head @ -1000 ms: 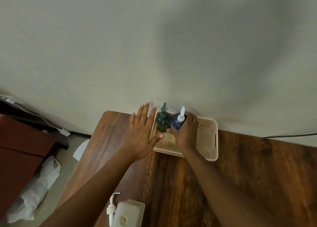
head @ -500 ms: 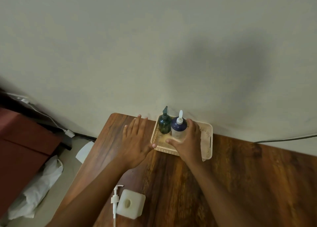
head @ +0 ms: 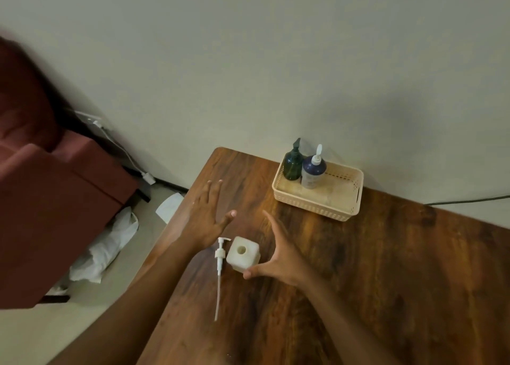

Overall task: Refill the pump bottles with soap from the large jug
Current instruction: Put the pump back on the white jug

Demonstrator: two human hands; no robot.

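- As both hands hover over a wooden table, an uncapped white square bottle stands upright between them, its round mouth open to the ceiling.
- The right hand is spread wide in a reaching curve just beside the bottle, thumb tip close to its lower corner; contact cannot be confirmed, and it holds nothing.
- The left hand is flat and spread above the tabletop, gripping nothing.
- The bottle's white pump, with its long dip tube, lies loose on the wood just left of the bottle.
- A green pump bottle and a dark blue pump bottle stand side by side, pumps fitted, in the far left corner of a cream perforated basket against the wall.
- No large jug appears in view.
- Risks, as a judgement: a hurried grab could tip the open bottle and spill whatever remains; a sweeping left hand could send the loose pump rolling off the nearby table edge onto the floor.
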